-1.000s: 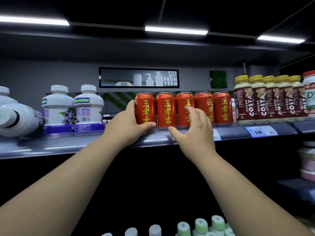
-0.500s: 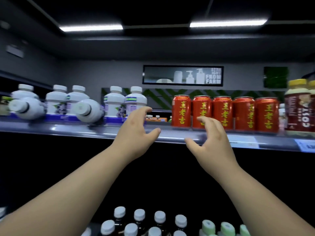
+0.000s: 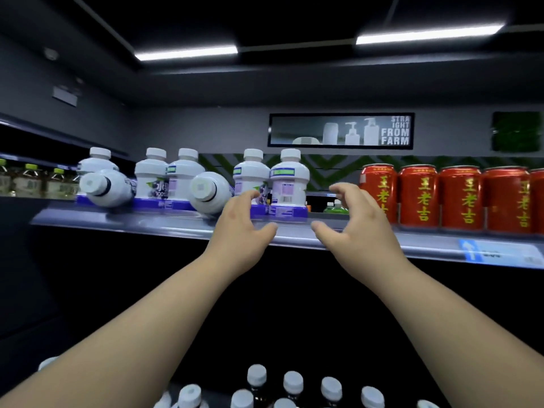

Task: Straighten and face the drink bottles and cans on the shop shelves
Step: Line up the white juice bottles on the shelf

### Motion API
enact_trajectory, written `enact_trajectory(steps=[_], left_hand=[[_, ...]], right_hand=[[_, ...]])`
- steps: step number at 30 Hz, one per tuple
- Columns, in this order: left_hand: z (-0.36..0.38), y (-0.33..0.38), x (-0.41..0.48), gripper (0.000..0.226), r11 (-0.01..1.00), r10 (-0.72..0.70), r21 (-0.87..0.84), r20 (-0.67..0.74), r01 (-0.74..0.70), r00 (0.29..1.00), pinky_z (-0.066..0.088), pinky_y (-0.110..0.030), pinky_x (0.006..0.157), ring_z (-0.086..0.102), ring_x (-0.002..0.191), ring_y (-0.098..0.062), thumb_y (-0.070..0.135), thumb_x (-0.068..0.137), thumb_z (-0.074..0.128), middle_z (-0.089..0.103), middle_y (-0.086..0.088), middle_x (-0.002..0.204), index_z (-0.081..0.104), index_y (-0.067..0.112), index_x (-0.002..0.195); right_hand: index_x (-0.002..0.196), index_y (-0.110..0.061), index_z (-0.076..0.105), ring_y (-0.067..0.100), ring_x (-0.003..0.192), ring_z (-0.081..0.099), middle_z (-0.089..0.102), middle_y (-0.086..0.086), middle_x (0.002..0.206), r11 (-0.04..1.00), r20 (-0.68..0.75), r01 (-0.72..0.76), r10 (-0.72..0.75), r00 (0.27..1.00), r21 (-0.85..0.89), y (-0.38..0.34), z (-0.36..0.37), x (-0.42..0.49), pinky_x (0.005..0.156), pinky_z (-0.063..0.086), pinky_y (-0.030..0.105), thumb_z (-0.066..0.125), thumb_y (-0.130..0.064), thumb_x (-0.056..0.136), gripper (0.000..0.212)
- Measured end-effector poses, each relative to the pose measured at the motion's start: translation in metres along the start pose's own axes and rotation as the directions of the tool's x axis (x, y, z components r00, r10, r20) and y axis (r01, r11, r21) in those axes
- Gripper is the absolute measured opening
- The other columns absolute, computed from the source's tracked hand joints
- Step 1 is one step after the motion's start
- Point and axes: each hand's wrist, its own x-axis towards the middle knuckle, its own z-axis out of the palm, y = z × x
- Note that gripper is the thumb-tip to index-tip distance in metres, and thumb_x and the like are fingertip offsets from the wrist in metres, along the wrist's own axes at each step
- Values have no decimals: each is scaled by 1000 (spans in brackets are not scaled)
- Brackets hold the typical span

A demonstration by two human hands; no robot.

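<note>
White bottle btwn L fingers, R fingers.

The left hand and right hand are bare, with short, rounded fingers. The left forearm and right forearm are smooth and unsleeved down to the frame's lower edge.

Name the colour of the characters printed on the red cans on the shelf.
Yellow, on the red cans; the head view, the only one, shows them plainly.

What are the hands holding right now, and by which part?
Nothing: left hand and right hand are both open and empty, in front of the shelf.
</note>
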Motion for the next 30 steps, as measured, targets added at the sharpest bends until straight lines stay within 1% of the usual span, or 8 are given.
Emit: enact_trajectory(steps=[4,11,15,18,23,26,28,30], left_hand=[[-1,-14,19,65,998,61,-10,-22,-61,998,26,-22,103,38,130,-15,26,86,68,42,-3,141,39,22,144],[-9,-39,30,66,977,202,90,-90,-194,975,23,-22,105,37,130,-18,25,84,69,41,-2,140,40,18,142],[-2,-34,47,80,989,143,52,-56,-140,988,27,-28,107,33,133,-21,32,84,69,35,-5,144,24,20,150],[1,-28,68,92,995,56,90,-63,-51,996,36,-38,102,39,128,-31,39,82,72,38,-13,139,15,18,151],[11,-19,89,121,971,-35,239,9,32,999,42,-43,94,49,119,-38,50,70,83,38,-19,138,0,19,153],[13,-19,100,121,997,-78,2,53,78,996,49,-39,85,58,104,-28,31,65,88,50,-7,126,4,29,152],[12,-26,105,121,982,-82,-164,98,97,992,55,-35,72,64,92,-22,24,65,88,57,0,110,4,34,153],[12,-32,105,127,976,-57,-200,161,89,985,55,-33,81,66,102,-25,34,63,91,61,0,114,2,33,154]], right_hand=[[140,-28,39,14,110,49,49,-2,129,999,-6,-41,41,999,-29,-13,25,41,90,42,30,76,-39,83,69],[156,-21,2,24,106,58,55,8,131,965,145,-263,259,955,9,-15,60,97,85,49,36,85,-48,72,121],[148,-18,10,21,89,58,54,5,112,951,106,-307,309,945,-28,-12,56,102,71,51,36,89,-47,67,117],[152,-23,2,28,101,59,51,5,118,947,97,-290,305,948,-139,-2,44,99,88,54,45,86,-63,61,130],[156,-28,-6,23,116,55,49,6,142,962,158,-268,273,949,-48,10,43,87,102,46,41,85,-55,67,130],[150,-30,3,25,123,54,47,3,147,960,85,-241,254,963,-143,9,44,81,102,45,44,80,-73,60,126],[153,-33,-4,24,121,54,47,3,146,962,99,-250,261,960,-108,12,41,80,103,45,43,80,-64,67,123],[155,-33,-8,22,112,52,47,4,144,962,119,-269,273,955,-49,13,38,80,101,44,40,79,-51,75,119]])
